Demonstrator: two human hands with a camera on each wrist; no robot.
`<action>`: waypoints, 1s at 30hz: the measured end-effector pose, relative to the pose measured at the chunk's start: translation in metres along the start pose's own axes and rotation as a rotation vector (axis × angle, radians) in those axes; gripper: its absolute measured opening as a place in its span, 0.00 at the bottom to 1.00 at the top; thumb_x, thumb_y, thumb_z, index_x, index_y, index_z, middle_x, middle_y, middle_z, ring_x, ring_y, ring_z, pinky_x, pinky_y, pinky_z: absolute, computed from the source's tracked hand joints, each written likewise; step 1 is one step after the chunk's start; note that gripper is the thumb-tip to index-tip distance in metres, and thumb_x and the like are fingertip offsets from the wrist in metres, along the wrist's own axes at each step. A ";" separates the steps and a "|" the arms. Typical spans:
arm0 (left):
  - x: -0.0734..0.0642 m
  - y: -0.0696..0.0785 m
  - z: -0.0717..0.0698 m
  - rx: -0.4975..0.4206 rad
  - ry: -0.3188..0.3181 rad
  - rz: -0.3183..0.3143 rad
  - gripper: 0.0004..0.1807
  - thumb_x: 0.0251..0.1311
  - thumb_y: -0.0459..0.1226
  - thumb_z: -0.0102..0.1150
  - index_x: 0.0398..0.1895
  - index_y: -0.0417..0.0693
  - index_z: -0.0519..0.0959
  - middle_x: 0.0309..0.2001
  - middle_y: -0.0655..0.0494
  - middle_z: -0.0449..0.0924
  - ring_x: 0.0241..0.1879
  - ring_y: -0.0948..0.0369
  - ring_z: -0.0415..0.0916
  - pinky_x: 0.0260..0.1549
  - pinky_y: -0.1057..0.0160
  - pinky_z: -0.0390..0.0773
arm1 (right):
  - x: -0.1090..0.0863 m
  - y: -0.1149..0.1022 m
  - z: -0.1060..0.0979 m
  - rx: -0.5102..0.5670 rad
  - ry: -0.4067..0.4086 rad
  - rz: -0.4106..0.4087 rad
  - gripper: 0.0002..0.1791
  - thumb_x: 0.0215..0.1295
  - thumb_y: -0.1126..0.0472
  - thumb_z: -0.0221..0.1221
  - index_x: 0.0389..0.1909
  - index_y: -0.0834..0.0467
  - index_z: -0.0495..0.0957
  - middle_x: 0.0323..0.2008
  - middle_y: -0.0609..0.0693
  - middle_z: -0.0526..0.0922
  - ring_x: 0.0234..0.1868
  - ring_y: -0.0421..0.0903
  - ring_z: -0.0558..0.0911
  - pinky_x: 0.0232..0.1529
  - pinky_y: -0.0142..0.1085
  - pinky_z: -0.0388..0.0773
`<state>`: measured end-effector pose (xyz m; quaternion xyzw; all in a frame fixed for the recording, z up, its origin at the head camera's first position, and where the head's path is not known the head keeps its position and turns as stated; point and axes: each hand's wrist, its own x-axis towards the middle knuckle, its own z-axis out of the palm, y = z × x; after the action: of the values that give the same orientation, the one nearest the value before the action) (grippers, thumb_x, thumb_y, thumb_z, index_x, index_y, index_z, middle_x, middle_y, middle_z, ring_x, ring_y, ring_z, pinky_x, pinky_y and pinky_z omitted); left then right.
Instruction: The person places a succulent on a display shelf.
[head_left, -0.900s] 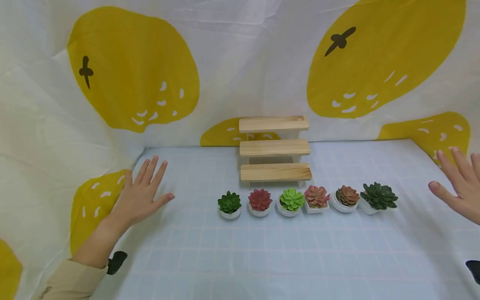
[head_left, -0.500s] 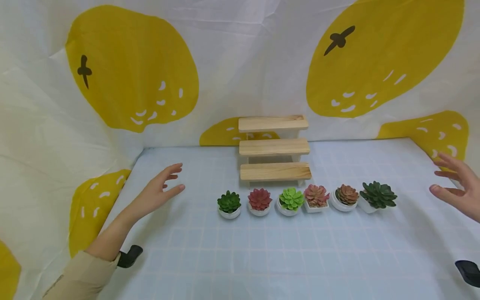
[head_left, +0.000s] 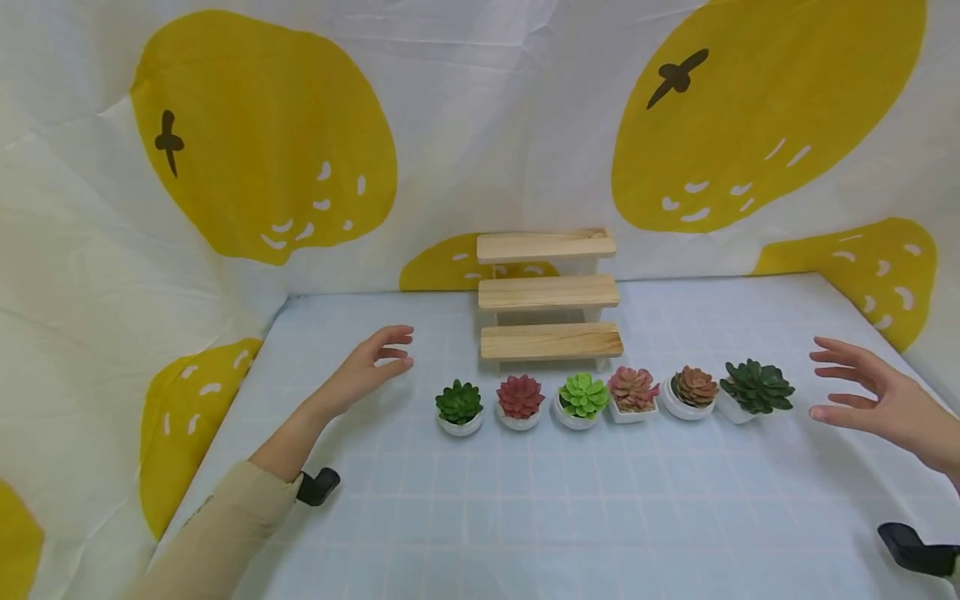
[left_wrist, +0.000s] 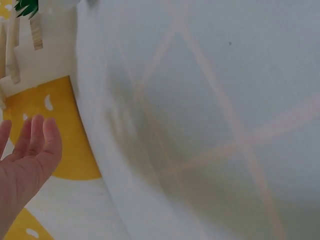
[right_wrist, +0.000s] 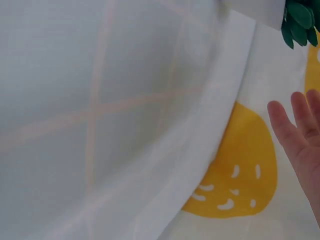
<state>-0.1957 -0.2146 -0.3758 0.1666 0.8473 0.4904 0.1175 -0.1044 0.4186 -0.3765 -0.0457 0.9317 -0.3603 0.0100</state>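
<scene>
My left hand (head_left: 367, 370) hovers over the table, left of a dark green succulent (head_left: 459, 403) in a round white pot, with fingers loosely bent and nothing in them. At the right, my right hand (head_left: 885, 396) is held in the air beside a large dark green succulent (head_left: 759, 387) in a tilted-looking white pot, also holding nothing. Between these plants stand a red succulent (head_left: 520, 398), a bright green succulent (head_left: 582, 397), a pink succulent (head_left: 633, 390) and a brown succulent (head_left: 694, 390), all in white pots. The right wrist view shows the large succulent's leaves (right_wrist: 300, 22) near the fingers.
Behind the row of pots stands a three-step wooden shelf (head_left: 550, 293). A pale blue checked cloth (head_left: 540, 517) covers the table. White fabric with yellow fruit prints (head_left: 270, 133) hangs at the back and sides.
Both hands have moved inward toward the row of succulents, the left rightward and the right leftward. Their spread fingers have relaxed and bent. The pots and shelf have stayed in place.
</scene>
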 end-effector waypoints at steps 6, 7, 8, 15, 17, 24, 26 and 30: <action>0.016 -0.004 0.013 -0.060 -0.092 -0.006 0.32 0.62 0.42 0.58 0.67 0.46 0.60 0.61 0.39 0.65 0.54 0.46 0.68 0.52 0.49 0.72 | -0.001 0.007 0.010 0.025 -0.020 -0.020 0.47 0.57 0.63 0.65 0.72 0.43 0.48 0.49 0.24 0.59 0.45 0.17 0.61 0.33 0.14 0.66; 0.019 -0.004 0.015 -0.066 -0.112 -0.008 0.32 0.62 0.42 0.58 0.67 0.45 0.60 0.60 0.39 0.65 0.54 0.47 0.68 0.52 0.50 0.72 | -0.001 0.007 0.012 0.022 -0.024 -0.018 0.47 0.57 0.62 0.65 0.72 0.45 0.49 0.49 0.25 0.59 0.45 0.17 0.61 0.33 0.14 0.66; 0.021 -0.004 0.016 -0.077 -0.132 -0.011 0.32 0.62 0.42 0.58 0.67 0.44 0.60 0.60 0.39 0.65 0.55 0.47 0.68 0.52 0.51 0.72 | 0.000 0.007 0.014 0.018 -0.031 -0.015 0.46 0.57 0.61 0.65 0.72 0.46 0.49 0.50 0.26 0.60 0.45 0.18 0.61 0.33 0.15 0.66; 0.040 -0.002 0.031 -0.193 -0.183 -0.048 0.33 0.63 0.38 0.57 0.69 0.43 0.57 0.65 0.40 0.58 0.59 0.47 0.65 0.52 0.54 0.73 | 0.002 0.004 0.026 0.017 -0.081 0.024 0.45 0.58 0.58 0.64 0.72 0.52 0.48 0.54 0.34 0.59 0.46 0.21 0.60 0.35 0.17 0.67; 0.046 -0.001 0.035 -0.233 -0.180 -0.061 0.33 0.63 0.36 0.56 0.70 0.43 0.56 0.66 0.41 0.55 0.60 0.47 0.64 0.52 0.55 0.73 | 0.003 0.004 0.028 0.022 -0.095 0.034 0.45 0.59 0.58 0.63 0.72 0.52 0.48 0.57 0.43 0.60 0.46 0.24 0.59 0.35 0.17 0.67; 0.064 0.000 0.048 -0.452 -0.181 -0.141 0.33 0.64 0.30 0.53 0.71 0.40 0.53 0.67 0.39 0.55 0.62 0.45 0.61 0.55 0.56 0.70 | 0.006 0.004 0.030 0.020 -0.124 0.064 0.44 0.60 0.57 0.63 0.71 0.58 0.48 0.61 0.64 0.56 0.44 0.24 0.58 0.34 0.20 0.68; 0.068 0.001 0.051 -0.497 -0.178 -0.168 0.32 0.64 0.29 0.52 0.70 0.40 0.54 0.67 0.40 0.55 0.61 0.45 0.62 0.55 0.55 0.70 | 0.007 0.004 0.030 0.021 -0.124 0.061 0.43 0.60 0.57 0.62 0.70 0.59 0.49 0.60 0.60 0.58 0.44 0.23 0.59 0.35 0.20 0.68; 0.076 0.003 0.056 -0.532 -0.176 -0.197 0.30 0.65 0.29 0.51 0.69 0.41 0.55 0.67 0.42 0.57 0.60 0.47 0.65 0.56 0.55 0.69 | 0.009 0.003 0.031 0.029 -0.133 0.070 0.42 0.61 0.55 0.62 0.69 0.64 0.49 0.61 0.60 0.58 0.51 0.35 0.65 0.36 0.23 0.71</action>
<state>-0.2444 -0.1388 -0.4035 0.0886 0.6877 0.6652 0.2772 -0.1121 0.3990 -0.4013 -0.0365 0.9247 -0.3692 0.0851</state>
